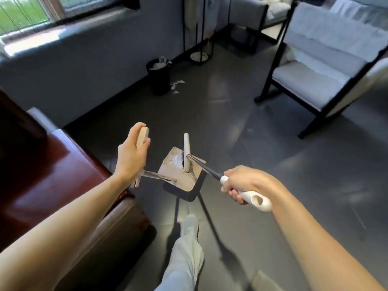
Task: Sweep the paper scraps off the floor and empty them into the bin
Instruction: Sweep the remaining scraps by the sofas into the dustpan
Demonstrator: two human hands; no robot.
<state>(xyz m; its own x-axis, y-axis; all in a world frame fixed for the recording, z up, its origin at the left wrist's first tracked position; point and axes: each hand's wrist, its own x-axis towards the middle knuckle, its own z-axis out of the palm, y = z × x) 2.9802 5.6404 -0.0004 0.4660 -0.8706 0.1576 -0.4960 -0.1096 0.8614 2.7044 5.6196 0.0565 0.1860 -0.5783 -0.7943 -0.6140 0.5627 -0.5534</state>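
Scraps (176,161) of white paper lie in a dustpan (184,179), low down between the two hands. The left hand (131,156) is just to the left of the pan. Its fingers curl tight round the pan's tan handle, which goes up from the pan's left side. The right hand (245,183) is to the right of the pan and a bit nearer the person. Its fingers wrap round the white grip of a broom (210,171). The broom's dark stick slants from that hand down to the pan, and its white head stands up inside the pan, touching the scraps. It is hard to tell if the pan rests on the floor (262,143) or hangs just over it.

A black bin (159,77) stands far ahead of the hands, by the grey wall. White paper shows at its top. A few more bits (176,86) of paper lie on the floor just beside the bin, on its right.

A chair (315,80) with pale cushions stands off to the right. A brown couch (42,164) is close on the left. One leg (184,263) in light trousers and a white shoe (189,224) step forward under the pan.
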